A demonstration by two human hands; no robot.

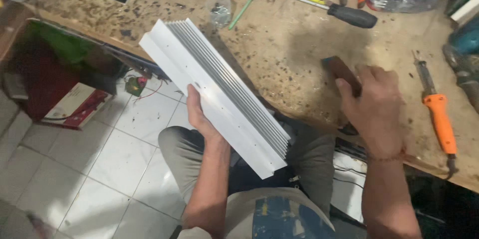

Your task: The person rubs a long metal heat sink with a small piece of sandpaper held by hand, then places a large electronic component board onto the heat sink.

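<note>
A long silver finned aluminium heat sink (214, 94), likely stiff, light and best held mid-length, is clasped over the lap by the left hand (197, 114), while a dark wooden-handled tool (343, 73) is clenched on the worktop (294, 44) by the right hand (374, 107).

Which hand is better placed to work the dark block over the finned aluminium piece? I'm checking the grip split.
Probably the right hand: it already grips the dark block over the workbench, while the left hand is occupied holding the finned aluminium piece.

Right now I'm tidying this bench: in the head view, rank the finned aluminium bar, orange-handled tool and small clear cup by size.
1. finned aluminium bar, though held nearer the camera
2. orange-handled tool
3. small clear cup
</note>
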